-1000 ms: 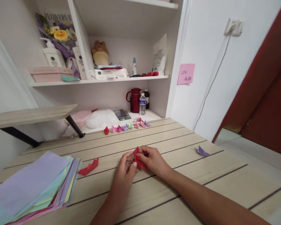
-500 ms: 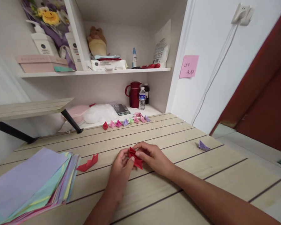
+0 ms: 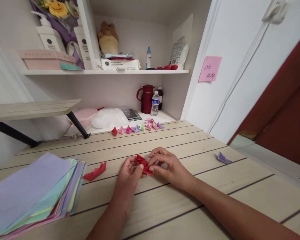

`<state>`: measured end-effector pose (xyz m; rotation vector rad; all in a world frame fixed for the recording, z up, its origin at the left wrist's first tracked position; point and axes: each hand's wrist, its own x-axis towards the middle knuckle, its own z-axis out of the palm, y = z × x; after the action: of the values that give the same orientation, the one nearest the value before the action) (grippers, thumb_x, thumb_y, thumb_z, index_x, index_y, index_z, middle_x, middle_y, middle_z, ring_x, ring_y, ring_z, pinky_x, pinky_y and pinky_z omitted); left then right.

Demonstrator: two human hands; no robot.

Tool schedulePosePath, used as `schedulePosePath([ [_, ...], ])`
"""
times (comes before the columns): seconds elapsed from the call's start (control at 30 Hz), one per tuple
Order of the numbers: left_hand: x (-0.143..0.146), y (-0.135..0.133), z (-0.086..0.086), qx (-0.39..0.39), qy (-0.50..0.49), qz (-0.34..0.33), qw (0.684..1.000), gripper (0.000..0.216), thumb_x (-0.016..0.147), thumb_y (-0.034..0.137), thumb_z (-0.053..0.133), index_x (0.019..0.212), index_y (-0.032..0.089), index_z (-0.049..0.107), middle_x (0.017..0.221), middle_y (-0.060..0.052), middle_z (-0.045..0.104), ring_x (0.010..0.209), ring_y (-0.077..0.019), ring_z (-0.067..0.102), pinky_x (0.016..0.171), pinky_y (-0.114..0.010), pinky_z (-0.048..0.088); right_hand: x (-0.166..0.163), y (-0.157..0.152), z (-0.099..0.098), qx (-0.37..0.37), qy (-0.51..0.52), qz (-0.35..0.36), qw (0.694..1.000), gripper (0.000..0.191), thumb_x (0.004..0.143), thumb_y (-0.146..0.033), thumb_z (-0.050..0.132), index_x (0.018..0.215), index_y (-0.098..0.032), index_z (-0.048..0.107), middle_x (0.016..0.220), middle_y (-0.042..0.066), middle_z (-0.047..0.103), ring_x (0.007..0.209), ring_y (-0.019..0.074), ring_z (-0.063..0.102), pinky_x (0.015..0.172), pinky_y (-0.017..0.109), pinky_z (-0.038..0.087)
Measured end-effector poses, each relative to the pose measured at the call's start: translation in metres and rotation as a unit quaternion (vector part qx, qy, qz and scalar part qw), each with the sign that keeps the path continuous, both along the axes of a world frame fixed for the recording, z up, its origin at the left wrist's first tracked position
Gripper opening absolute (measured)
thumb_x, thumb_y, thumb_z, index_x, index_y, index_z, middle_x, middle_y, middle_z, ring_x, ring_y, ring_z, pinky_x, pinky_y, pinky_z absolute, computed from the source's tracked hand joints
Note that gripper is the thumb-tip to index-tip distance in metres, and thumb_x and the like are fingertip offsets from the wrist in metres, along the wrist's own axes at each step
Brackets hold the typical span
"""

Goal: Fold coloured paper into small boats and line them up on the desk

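Note:
Pinched between the thumb and fingers of my left hand [image 3: 130,171] is a small red folded-paper boat [image 3: 141,161], just above the table. My right hand [image 3: 172,166] closes its thumb and forefinger on the boat's right end, with the other fingers slightly raised and apart. Part of the paper is hidden behind my fingers. Left of my hands, another red paper boat [image 3: 96,172] lies on the table. A stack of coloured paper sheets [image 3: 32,186], lilac on top, rests at the lower left.
Several small paper boats [image 3: 128,130] in different colours line the table's back edge. A purple paper boat [image 3: 223,158] lies at the right. Behind stand a red jug [image 3: 146,100] and a water bottle [image 3: 155,104]. A raised wooden shelf [image 3: 35,110] juts over the back left.
My right fingers have loosened and spread, shifting toward the paper's right end. My left hand keeps its pinch. The whole view has shifted slightly.

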<state>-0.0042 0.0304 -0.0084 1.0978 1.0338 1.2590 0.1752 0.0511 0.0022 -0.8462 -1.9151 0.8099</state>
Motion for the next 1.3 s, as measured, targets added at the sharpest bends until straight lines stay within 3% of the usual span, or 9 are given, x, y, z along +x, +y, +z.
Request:
schedulePosePath([
  [0.23, -0.003, -0.003, 0.006, -0.009, -0.053, -0.039, 0.998, 0.029, 0.087, 0.034, 0.059, 0.113, 0.021, 0.057, 0.104, -0.006, 0.069, 0.091, -0.0182, 0.064, 0.081, -0.033, 0.051, -0.002, -0.004, 0.006, 0.037, -0.014, 0.034, 0.999, 0.011, 0.089, -0.016, 0.066, 0.079, -0.02, 0.07, 0.1, 0.006, 0.06, 0.097, 0.0191, 0.06, 0.085, 0.031, 0.048],
  [0.43, -0.007, -0.002, 0.006, -0.016, -0.093, -0.047, 0.994, 0.008, 0.083, 0.023, 0.059, 0.089, 0.018, 0.062, 0.088, -0.003, 0.067, 0.086, -0.0163, 0.063, 0.081, -0.03, 0.049, -0.002, -0.009, 0.01, 0.035, 0.004, 0.034, 0.999, 0.012, 0.092, -0.018, 0.061, 0.082, -0.021, 0.066, 0.094, 0.005, 0.066, 0.093, 0.0196, 0.062, 0.085, 0.032, 0.047],
  [0.53, -0.007, -0.002, 0.008, -0.02, -0.105, -0.043, 0.993, 0.017, 0.086, 0.034, 0.061, 0.093, 0.019, 0.062, 0.093, -0.005, 0.068, 0.09, -0.0183, 0.063, 0.083, -0.033, 0.05, -0.002, -0.008, 0.01, 0.021, 0.009, 0.021, 1.0, 0.012, 0.093, -0.022, 0.06, 0.083, -0.022, 0.066, 0.092, 0.005, 0.067, 0.091, 0.0206, 0.062, 0.083, 0.034, 0.047],
  [0.67, -0.007, -0.004, 0.01, -0.03, -0.107, -0.031, 0.993, 0.04, 0.084, 0.042, 0.066, 0.119, 0.024, 0.058, 0.112, -0.006, 0.068, 0.103, -0.021, 0.064, 0.09, -0.036, 0.048, -0.002, -0.005, 0.007, 0.014, 0.004, 0.016, 1.0, 0.014, 0.092, -0.028, 0.061, 0.081, -0.022, 0.067, 0.09, 0.005, 0.067, 0.088, 0.0212, 0.061, 0.082, 0.035, 0.048],
  [0.8, -0.01, -0.005, 0.007, -0.038, -0.091, -0.094, 0.991, 0.054, 0.084, 0.041, 0.067, 0.134, 0.024, 0.053, 0.129, -0.011, 0.064, 0.122, -0.0239, 0.057, 0.106, -0.039, 0.039, -0.004, -0.005, 0.004, -0.005, 0.013, 0.001, 1.0, 0.013, 0.09, -0.027, 0.064, 0.079, -0.022, 0.067, 0.087, 0.005, 0.067, 0.087, 0.0207, 0.062, 0.082, 0.034, 0.049],
  [0.9, -0.011, -0.003, 0.003, -0.04, -0.1, -0.117, 0.987, 0.052, 0.084, 0.03, 0.067, 0.134, 0.023, 0.052, 0.128, -0.009, 0.065, 0.121, -0.0242, 0.058, 0.108, -0.041, 0.036, -0.005, -0.006, 0.003, -0.006, 0.012, 0.0, 1.0, 0.009, 0.088, -0.026, 0.068, 0.081, -0.022, 0.07, 0.096, 0.006, 0.066, 0.095, 0.0211, 0.062, 0.089, 0.035, 0.048],
  [1.03, -0.009, -0.001, 0.001, -0.053, -0.076, -0.069, 0.993, 0.049, 0.084, 0.027, 0.065, 0.131, 0.024, 0.052, 0.126, -0.008, 0.066, 0.121, -0.0246, 0.058, 0.103, -0.039, 0.041, -0.005, -0.007, 0.002, 0.002, -0.003, 0.009, 1.0, 0.008, 0.089, -0.028, 0.066, 0.09, -0.024, 0.073, 0.11, 0.007, 0.059, 0.11, 0.022, 0.057, 0.099, 0.037, 0.044],
  [1.17, -0.007, -0.003, 0.004, -0.054, -0.031, -0.049, 0.997, 0.053, 0.081, 0.022, 0.067, 0.132, 0.024, 0.053, 0.121, -0.006, 0.069, 0.111, -0.0203, 0.063, 0.098, -0.033, 0.044, -0.006, -0.006, 0.0, 0.034, 0.004, -0.045, 0.998, 0.013, 0.089, -0.026, 0.066, 0.1, -0.026, 0.072, 0.115, 0.007, 0.055, 0.115, 0.0232, 0.054, 0.102, 0.038, 0.043],
  [1.3, -0.004, -0.001, -0.001, -0.03, -0.02, -0.053, 0.998, 0.058, 0.076, 0.02, 0.07, 0.132, 0.022, 0.054, 0.119, -0.008, 0.07, 0.105, -0.0197, 0.065, 0.096, -0.033, 0.046, -0.011, -0.006, -0.001, 0.045, 0.015, -0.063, 0.997, 0.01, 0.086, -0.025, 0.069, 0.095, -0.027, 0.074, 0.111, 0.007, 0.054, 0.113, 0.0238, 0.054, 0.1, 0.039, 0.045],
])
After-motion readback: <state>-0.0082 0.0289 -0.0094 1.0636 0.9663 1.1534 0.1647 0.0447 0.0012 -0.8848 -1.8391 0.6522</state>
